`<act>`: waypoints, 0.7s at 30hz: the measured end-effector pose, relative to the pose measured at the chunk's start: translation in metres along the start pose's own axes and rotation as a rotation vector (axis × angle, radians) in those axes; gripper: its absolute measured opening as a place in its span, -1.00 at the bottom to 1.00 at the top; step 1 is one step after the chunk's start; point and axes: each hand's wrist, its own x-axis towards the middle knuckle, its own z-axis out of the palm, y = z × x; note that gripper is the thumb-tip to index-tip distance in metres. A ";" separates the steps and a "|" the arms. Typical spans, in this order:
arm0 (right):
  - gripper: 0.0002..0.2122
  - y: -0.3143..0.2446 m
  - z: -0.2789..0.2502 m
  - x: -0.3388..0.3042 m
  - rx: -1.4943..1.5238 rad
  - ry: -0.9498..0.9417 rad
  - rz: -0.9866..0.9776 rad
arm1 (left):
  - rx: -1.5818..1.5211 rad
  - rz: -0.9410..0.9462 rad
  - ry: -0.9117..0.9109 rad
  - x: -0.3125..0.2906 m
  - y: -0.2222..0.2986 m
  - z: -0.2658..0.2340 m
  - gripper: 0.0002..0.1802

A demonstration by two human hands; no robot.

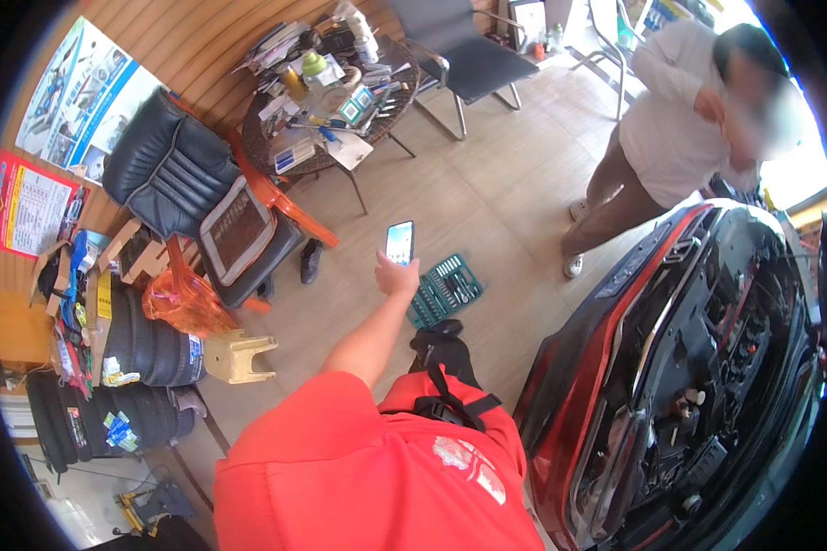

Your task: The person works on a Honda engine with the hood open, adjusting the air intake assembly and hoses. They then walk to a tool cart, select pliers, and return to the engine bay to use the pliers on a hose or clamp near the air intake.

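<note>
1. Beige tile floor (510,216) gave most open rm. beyond the green tool case (438,292) & off to its R.
2. Red/blk car (689,386), engine bay exposed, stood R of case; its front edge limited moves that side.
3. Round table (388,129), cluttered, stood beyond & L of case.
4. Co-worker (662,138) stood beyond & R of case, by the car; prob. tight for swinging an arm there.
5. Blk chair (170,161) w/ orange frame sat well L of case, an edge to watch.
6. Case lay unfolded just ahead of wearer's shoes (445,329): trip risk, I'd judge.
7. L hand (397,276), just L of case in view, was curled snugly round the phone's lower end; R hand hidden, state couldn't be told.
8. Phone (400,242), screen lit & facing wearer, was in L hand, up-left of case. Best practice, prob.: firm low grip, fingers off screen, feet planted while looking.
</note>
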 end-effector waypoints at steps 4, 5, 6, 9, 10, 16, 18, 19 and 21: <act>-0.67 -0.041 0.044 -0.036 -0.057 0.020 -0.048 | 0.019 -0.124 -0.020 0.061 0.004 -0.007 0.10; -0.67 -0.049 0.053 -0.046 -0.079 0.021 -0.055 | 0.027 -0.130 -0.008 0.075 0.002 -0.010 0.08; -0.67 -0.056 0.061 -0.054 -0.098 0.026 -0.067 | 0.035 -0.140 0.005 0.087 -0.002 -0.012 0.07; -0.67 -0.073 0.074 -0.080 -0.169 0.029 -0.113 | 0.066 -0.167 0.074 0.127 -0.011 -0.021 0.07; -0.67 -0.077 0.077 -0.086 -0.189 0.033 -0.133 | 0.073 -0.167 0.083 0.138 -0.015 -0.026 0.06; -0.69 -0.097 0.076 -0.067 -0.158 -0.032 -0.225 | 0.072 -0.117 0.136 0.169 -0.071 -0.068 0.05; -0.71 -0.102 0.076 -0.046 -0.113 -0.066 -0.211 | 0.037 -0.049 0.158 0.168 -0.095 -0.085 0.04; -0.73 -0.103 0.077 -0.038 -0.122 -0.054 -0.225 | 0.067 -0.022 0.162 0.166 -0.107 -0.095 0.04; -0.71 -0.094 0.080 -0.028 -0.087 -0.046 -0.242 | 0.095 -0.004 0.117 0.169 -0.128 -0.114 0.11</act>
